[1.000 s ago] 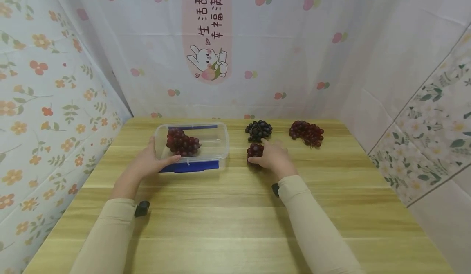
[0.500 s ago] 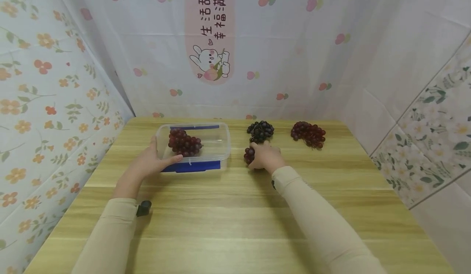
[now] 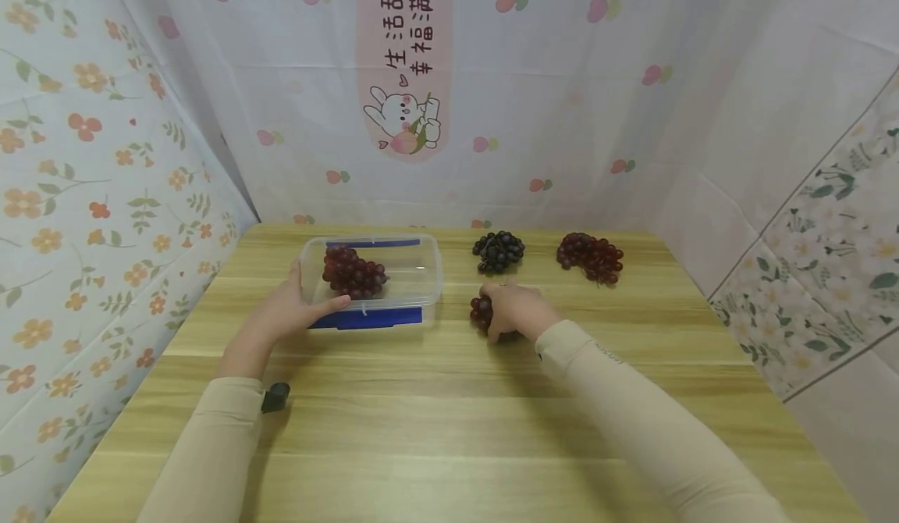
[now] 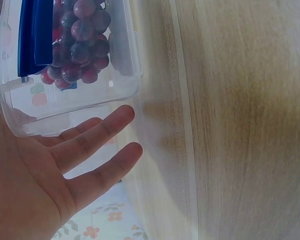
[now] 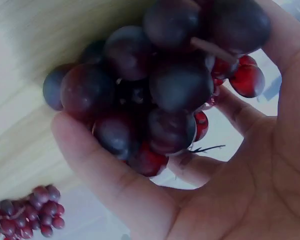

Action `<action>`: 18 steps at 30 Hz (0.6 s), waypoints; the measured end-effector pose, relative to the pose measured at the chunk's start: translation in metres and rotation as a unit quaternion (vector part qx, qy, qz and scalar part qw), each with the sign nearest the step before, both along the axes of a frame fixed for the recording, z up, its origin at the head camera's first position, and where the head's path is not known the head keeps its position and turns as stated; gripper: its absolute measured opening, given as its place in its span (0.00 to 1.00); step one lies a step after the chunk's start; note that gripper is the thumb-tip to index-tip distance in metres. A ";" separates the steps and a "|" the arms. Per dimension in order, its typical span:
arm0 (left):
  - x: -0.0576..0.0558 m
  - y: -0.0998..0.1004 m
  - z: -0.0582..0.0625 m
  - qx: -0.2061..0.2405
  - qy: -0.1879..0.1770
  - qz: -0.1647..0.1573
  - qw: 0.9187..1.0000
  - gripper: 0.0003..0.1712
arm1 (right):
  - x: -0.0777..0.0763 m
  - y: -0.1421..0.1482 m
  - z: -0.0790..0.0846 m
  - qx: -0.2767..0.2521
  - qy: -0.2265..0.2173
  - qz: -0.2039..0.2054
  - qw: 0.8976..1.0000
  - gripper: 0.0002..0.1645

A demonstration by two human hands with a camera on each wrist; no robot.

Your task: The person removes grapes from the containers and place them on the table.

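A clear plastic food container [image 3: 410, 277] with blue side clips stands at the left of the table. One bunch of dark red grapes [image 3: 354, 273] lies inside it. My left hand [image 3: 281, 308] rests at its near left corner, thumb along the front rim; in the left wrist view the fingers [image 4: 95, 145] are straight and spread beside the wall. My right hand [image 3: 516, 310] grips another bunch of dark red grapes [image 3: 481, 312], partly hidden by the hand. Its fingers and thumb curve round this bunch [image 5: 135, 95] in the right wrist view.
Behind my right hand lies a bunch of black grapes [image 3: 499, 251]. Farther right is one more red bunch [image 3: 590, 256]. The wood-grain table [image 3: 421, 429] is bordered by a printed cloth [image 3: 295, 140] at the back and floral cloth [image 3: 91, 234] at the left.
My right hand has turned and closed round the red grapes, shifting slightly toward me and away from the black bunch. The left hand and the container hold their places.
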State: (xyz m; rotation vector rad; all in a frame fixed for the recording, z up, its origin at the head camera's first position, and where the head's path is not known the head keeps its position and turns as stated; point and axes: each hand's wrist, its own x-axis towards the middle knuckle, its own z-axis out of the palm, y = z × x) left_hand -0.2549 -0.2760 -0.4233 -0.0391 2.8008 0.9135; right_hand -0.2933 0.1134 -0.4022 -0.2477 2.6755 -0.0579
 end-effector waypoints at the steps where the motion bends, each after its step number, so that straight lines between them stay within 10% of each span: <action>1: 0.000 0.000 0.000 0.001 0.000 0.000 1.000 0.85 | 0.001 0.001 0.001 0.002 -0.001 0.002 1.000 0.61; 18: 0.001 0.000 0.002 -0.012 -0.001 0.001 1.000 0.85 | 0.002 -0.001 0.049 0.045 0.014 0.067 0.997 0.54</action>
